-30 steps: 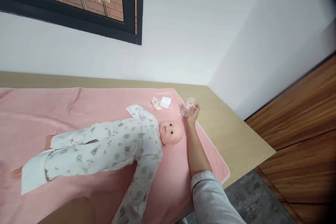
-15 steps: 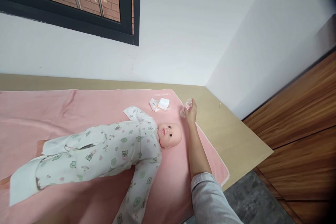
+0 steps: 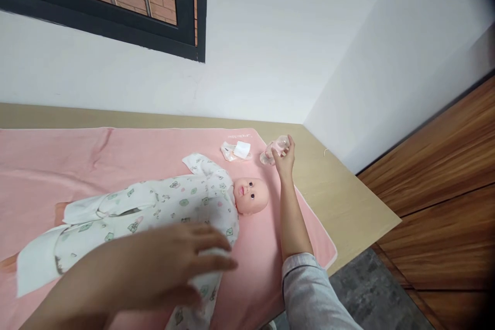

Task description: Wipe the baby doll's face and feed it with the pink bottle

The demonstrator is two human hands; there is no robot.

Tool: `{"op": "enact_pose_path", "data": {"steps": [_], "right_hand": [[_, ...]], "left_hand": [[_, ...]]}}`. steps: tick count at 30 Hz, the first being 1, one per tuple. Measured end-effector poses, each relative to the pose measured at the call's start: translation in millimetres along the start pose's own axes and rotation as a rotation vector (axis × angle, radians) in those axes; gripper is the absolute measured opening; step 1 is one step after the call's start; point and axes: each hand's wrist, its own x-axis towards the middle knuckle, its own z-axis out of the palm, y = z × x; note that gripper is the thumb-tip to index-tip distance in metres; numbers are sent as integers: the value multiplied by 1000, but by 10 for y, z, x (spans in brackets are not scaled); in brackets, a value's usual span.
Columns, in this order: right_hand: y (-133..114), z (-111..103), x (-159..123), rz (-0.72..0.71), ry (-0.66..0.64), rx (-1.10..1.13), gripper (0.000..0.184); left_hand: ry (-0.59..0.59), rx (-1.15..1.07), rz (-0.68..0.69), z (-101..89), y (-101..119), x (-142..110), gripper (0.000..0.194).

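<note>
A baby doll [image 3: 250, 196] in white patterned clothes lies on its back on a pink blanket [image 3: 251, 289], head toward the right. Beyond the head, my right hand [image 3: 285, 160] has its thumb and fingers around a small clear bottle [image 3: 267, 157], which lies tilted by the blanket's edge. In the foreground, my left hand [image 3: 181, 258] hovers over the doll's torso and near arm. Its fingers are spread, slightly blurred, with nothing in them. Left of the bottle rests a clear plastic packet [image 3: 229, 151] with a white square piece [image 3: 242, 149] on it.
The blanket covers most of a light wooden table [image 3: 340, 191], whose corner points right. Behind it stands a white wall [image 3: 251, 62] with a dark-framed window [image 3: 116, 31]. Wooden panels [image 3: 444, 216] and a grey floor [image 3: 367, 283] are at the right.
My left hand has come into view from the lower left, over the doll. The bottle in my right hand has tipped over further, its outer end turning up and right.
</note>
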Motion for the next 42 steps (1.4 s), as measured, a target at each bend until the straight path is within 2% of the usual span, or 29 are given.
{"op": "enact_pose_path", "data": {"steps": [1,2,4,7,10,14,17,27,32,35,37,40,42], "right_hand": [[-111,15,-11,5,-14,21,80],[-225,34,-29,9,-29,42,81],[-456,85,-92,7,-64,87,82],[-797,195,-267,8,-141,176,84],[-1117,320,-523,19,-244,284,85],[-1449,452,-868,57,-366,393,79],[-1569,513,-1038,55,-414,429,73],[-1533,658,-1210,60,-494,534,78],[-1549,625,-1165,17,-378,522,77],[-1507,536,-982,-25,-250,475,81],[-1393,451,-780,-69,-180,417,81],[-1058,306,-424,-125,-92,294,77],[-753,217,-220,-80,-74,195,76]], "left_hand": [[-22,-44,24,-119,-67,86,46],[7,-71,12,-206,-140,162,44],[145,-99,-62,-279,-299,281,40],[415,-56,-225,-209,-510,402,39],[614,16,-388,-97,-615,497,45],[762,113,-487,-14,-623,611,67],[795,173,-484,26,-617,676,70],[757,238,-540,6,-635,708,46],[720,283,-618,-48,-659,682,46],[728,285,-693,-138,-682,602,48],[753,275,-747,-223,-727,509,49],[800,232,-834,-354,-880,330,53],[824,194,-903,-427,-1037,198,59]]}}
